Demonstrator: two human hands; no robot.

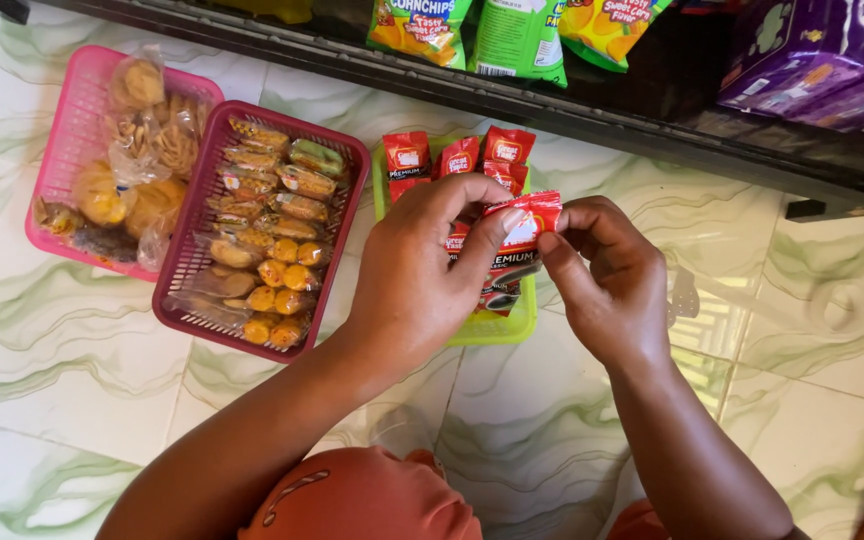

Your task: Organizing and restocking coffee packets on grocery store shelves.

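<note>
A person crouched over a pale marbled tile floor (72,390). Both hands met in the centre of the frame, above a lime-green basket (497,330). The left hand (417,265) and the right hand (602,280) each pinched one end of a red sachet (524,222), thumbs and forefingers closed on its top edge, the other fingers curled. More red sachets (457,155) stood upright in the green basket, just behind the hands.

To the left sat a dark pink basket (177,290) packed with small wrapped snacks. Touching it, at the upper left of the frame, a lighter pink basket (67,110) held bagged biscuits. Along the top ran a dark shelf (652,130) with green and yellow crisp packets (517,35) and purple packs (822,55) at the upper right.
</note>
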